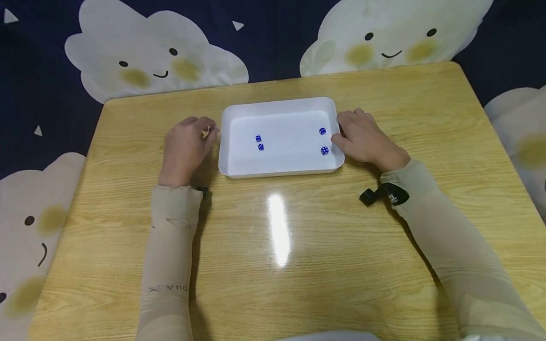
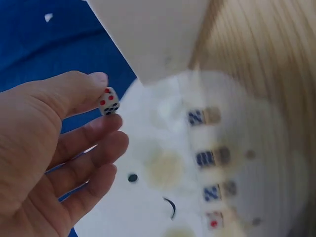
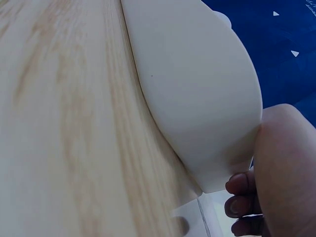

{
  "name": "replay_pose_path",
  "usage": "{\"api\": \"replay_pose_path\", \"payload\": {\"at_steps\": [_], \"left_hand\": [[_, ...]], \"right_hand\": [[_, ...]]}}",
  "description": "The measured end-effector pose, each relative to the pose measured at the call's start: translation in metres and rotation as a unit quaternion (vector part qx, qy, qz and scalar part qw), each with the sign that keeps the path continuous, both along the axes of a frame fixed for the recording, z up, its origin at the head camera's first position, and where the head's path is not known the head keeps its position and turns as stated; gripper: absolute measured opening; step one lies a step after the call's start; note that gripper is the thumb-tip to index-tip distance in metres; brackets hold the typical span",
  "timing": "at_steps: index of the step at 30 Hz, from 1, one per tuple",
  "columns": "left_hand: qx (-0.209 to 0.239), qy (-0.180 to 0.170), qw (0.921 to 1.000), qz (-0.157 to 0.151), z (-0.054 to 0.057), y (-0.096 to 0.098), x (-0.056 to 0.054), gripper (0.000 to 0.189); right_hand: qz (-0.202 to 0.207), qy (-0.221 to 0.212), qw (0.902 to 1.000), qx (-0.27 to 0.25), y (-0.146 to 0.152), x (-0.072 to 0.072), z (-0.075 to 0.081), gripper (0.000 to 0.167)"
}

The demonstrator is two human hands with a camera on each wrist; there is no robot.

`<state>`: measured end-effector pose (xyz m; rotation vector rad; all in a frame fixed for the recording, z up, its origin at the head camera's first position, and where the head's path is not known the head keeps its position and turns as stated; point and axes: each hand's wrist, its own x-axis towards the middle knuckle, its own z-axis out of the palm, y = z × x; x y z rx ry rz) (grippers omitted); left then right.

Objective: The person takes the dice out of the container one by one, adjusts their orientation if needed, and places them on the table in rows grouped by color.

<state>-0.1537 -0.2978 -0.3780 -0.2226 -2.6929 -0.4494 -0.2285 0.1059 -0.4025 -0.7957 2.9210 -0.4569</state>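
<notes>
A white tray (image 1: 281, 166) stands on the table with several blue dice (image 1: 324, 150) lying in it. My left hand (image 1: 185, 149), just left of the tray, pinches a white die (image 2: 109, 101) with red and dark blue pips at its fingertips. Beyond that hand, the left wrist view shows several more white dice (image 2: 205, 158) in a row on the table; the hand hides them in the head view. On the other side, my right hand (image 1: 362, 137) grips the tray's right wall, its thumb over the rim and the other fingers outside.
The wooden table (image 1: 239, 293) reflects a bright light in front of the tray. Dark fabric with smiling clouds (image 1: 162, 52) hangs over the back and sides. A white edge (image 1: 332, 336) shows at the bottom of the head view.
</notes>
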Motion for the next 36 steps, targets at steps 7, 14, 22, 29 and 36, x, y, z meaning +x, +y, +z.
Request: {"api": "replay_pose_path", "payload": {"at_steps": [7, 14, 22, 29, 36], "left_hand": [[0.015, 0.003, 0.9991, 0.039, -0.004, -0.02, -0.001, 0.023], [0.016, 0.001, 0.999, 0.042, -0.003, -0.028, -0.003, 0.024], [0.014, -0.008, 0.9979, 0.062, -0.006, -0.037, -0.002, 0.025], [0.027, -0.008, 0.9977, 0.062, -0.008, -0.043, -0.001, 0.022], [0.038, -0.017, 0.9971, 0.064, -0.011, -0.048, 0.001, 0.02]], "right_hand": [[-0.002, 0.003, 1.0, 0.0, 0.002, -0.001, -0.003, 0.027], [-0.003, 0.005, 1.0, -0.003, 0.004, -0.001, -0.003, 0.028], [-0.001, 0.013, 0.9999, -0.007, 0.003, -0.001, -0.004, 0.028], [0.004, 0.015, 0.9999, -0.007, 0.003, -0.002, -0.004, 0.027], [0.005, 0.012, 0.9999, -0.001, 0.002, -0.002, -0.004, 0.028]]}}
